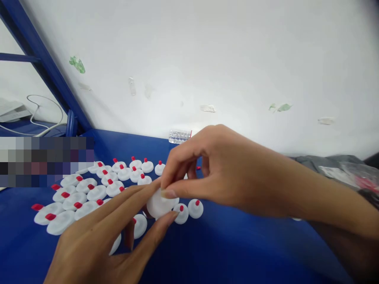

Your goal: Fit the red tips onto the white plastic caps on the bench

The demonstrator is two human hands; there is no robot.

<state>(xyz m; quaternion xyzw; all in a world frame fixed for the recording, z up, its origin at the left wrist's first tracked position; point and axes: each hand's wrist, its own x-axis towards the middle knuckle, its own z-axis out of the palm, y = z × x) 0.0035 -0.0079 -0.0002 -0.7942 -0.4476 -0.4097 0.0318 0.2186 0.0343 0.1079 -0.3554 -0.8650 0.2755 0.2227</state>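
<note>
Head view, blue work surface point(237, 252) against a white wall point(207, 59).

Left hand point(97, 244): reaching in from lower left, pinching a round white plastic disc point(158, 206) between thumb below and fingertips above, just over the surface at centre frame.

Right hand point(225, 169): coming in from the right, thumb and forefinger closing on the upper edge of the same disc, remaining fingers curled loosely above; whether a small red piece is being gripped between those fingertips cannot be told.

Behind and to the left: many finished white discs with red plug tips point(89, 189), lying in loose rows, touching or just beside one another; two more point(189, 209) sitting just right of the held disc. Clear plastic block point(179, 136) resting near the wall; grey plastic bag point(340, 169) lying at far right; white cable point(44, 114) looping at upper left.

Step judged in hand: fitting or seating a red tip into the held disc, both hands working it together. Next move, as a judgement: calling for steady pressure at the disc's centre while bracing from beneath, then setting the piece beside the rows without disturbing neighbours.
</note>
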